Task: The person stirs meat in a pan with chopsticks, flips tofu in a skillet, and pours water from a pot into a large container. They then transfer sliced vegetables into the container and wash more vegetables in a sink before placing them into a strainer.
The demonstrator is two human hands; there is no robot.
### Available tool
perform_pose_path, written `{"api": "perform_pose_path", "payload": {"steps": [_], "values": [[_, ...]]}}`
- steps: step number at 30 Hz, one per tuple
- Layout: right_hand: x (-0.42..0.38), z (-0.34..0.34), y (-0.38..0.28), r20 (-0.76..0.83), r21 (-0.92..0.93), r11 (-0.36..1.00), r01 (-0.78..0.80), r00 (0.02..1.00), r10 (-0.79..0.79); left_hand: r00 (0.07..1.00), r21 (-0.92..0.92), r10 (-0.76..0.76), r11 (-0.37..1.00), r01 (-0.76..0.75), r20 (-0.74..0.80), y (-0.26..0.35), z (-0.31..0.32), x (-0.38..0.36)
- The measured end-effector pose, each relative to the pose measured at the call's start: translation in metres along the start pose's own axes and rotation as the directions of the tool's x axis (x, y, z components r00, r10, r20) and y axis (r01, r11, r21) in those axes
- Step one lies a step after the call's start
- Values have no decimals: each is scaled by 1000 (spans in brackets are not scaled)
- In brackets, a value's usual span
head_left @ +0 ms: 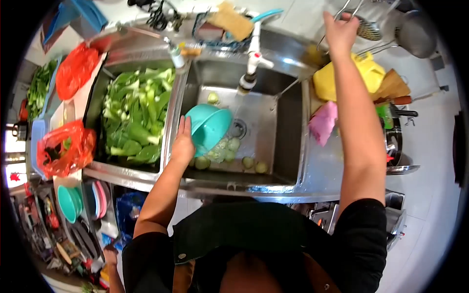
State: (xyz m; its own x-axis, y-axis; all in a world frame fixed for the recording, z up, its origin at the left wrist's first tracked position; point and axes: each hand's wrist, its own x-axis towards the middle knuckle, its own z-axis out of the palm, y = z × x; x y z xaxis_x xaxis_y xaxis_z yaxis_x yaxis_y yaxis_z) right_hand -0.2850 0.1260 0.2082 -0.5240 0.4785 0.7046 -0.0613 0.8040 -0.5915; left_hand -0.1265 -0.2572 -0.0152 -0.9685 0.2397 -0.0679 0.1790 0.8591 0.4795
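- Stainless steel makes up the double sink (288, 188), which spans the middle of the head view; a white tap (253, 53) stands at its back edge and pale tiled floor shows to the right.
- Two basins: the left basin (97, 90) is filled with green leafy vegetables (134, 115), the right basin (288, 127) has a round drain (238, 129) and several small pale-green vegetable pieces (229, 151) on its bottom.
- One teal bowl (210, 128) is tipped on its side over the right basin, close to the divider; the left hand (182, 144) grips its rim.
- One wire strainer (367, 28) hangs up at the far right; the right hand (340, 30) is raised to it with fingers curled on its handle.
- Two red plastic bags (66, 149) lie left of the sink, one near and one far.
- One yellow bag (367, 73) and one pink cloth (324, 122) sit on the right drainboard, just beside the raised forearm.
- One metal pot (415, 31) hangs beside the strainer.
- Stacked plates and bowls (83, 200) fill the shelf under the left edge.
- Bare steel lies along the sink's front rim and the near right drainboard.
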Motion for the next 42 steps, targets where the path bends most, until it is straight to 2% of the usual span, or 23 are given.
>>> {"api": "perform_pose_path", "payload": {"steps": [1,3,5,8,10,12,14,16,19,20,21,24,26,27,29,31,33,34,35,36,37,40,42], "values": [[-3,9,6,44,-8,1000,-28,999,29,1000,8,-23,1000,23,17,-5,-3,-8],[-8,20,15,97,-16,998,-61,993,62,993,-26,53,998,-56,-103,-12,-7,-18],[-18,26,20,127,35,999,-27,992,23,990,-54,54,997,-61,-130,-11,-14,-25],[-21,32,31,105,83,995,-51,994,43,969,-77,99,990,-120,-227,-19,-11,-28],[-28,34,36,133,89,995,-36,991,24,955,-196,117,965,-174,-272,-22,-11,-26],[-35,33,38,95,361,929,-77,994,46,931,-175,135,963,-203,-339,-29,-6,-22],[-28,32,36,79,410,907,-95,995,68,890,-337,26,920,-199,-455,-32,-5,-19],[-11,27,31,-31,302,952,41,999,-33,872,-383,-18,903,-196,-489,-33,-3,-17],[22,20,19,4,231,972,33,999,-35,867,-680,-292,729,-70,-403,-36,1,-16],[26,17,13,36,161,987,4,999,-10,869,-680,-290,729,-70,-400,-35,-1,-16],[18,14,0,78,212,975,-71,995,56,842,-718,-330,690,-93,-426,-34,-2,-15],[14,18,17,51,95,995,10,999,-15,814,-799,-387,583,-148,-433,-33,-5,-11],[18,22,27,31,134,991,29,999,-33,801,-903,-487,403,-146,-347,-35,-4,-11],[17,19,22,47,148,988,-41,998,35,805,-949,-531,292,-120,-265,-37,-4,-12],[24,19,22,34,211,970,-117,993,112,802,-962,-549,249,-110,-234,-38,-6,-19],[33,19,35,-4,-20,998,65,998,-65,806,-976,-556,183,-119,-203,-32,-9,-8],[19,16,27,1,0,998,67,998,-67,799,-985,-585,166,-47,-137,-28,-9,-21],[12,16,18,-40,87,991,101,994,-97,803,-983,-580,179,-41,-140,-25,-9,-21],[12,25,29,-12,245,969,23,1000,-21,830,-985,-541,167,-48,-132,-29,-4,-22],[9,20,17,-29,194,981,28,999,-23,830,-993,-547,108,-57,-107,-18,-10,-22],[7,17,10,59,308,946,-98,995,84,820,-998,-571,57,-18,-47,-12,-16,-25],[6,11,-3,63,169,978,-121,992,112,821,-994,-569,51,99,53,-18,-13,-27],[8,15,7,52,150,983,-101,994,94,842,-996,-538,53,65,27,-19,-11,-29]]}}
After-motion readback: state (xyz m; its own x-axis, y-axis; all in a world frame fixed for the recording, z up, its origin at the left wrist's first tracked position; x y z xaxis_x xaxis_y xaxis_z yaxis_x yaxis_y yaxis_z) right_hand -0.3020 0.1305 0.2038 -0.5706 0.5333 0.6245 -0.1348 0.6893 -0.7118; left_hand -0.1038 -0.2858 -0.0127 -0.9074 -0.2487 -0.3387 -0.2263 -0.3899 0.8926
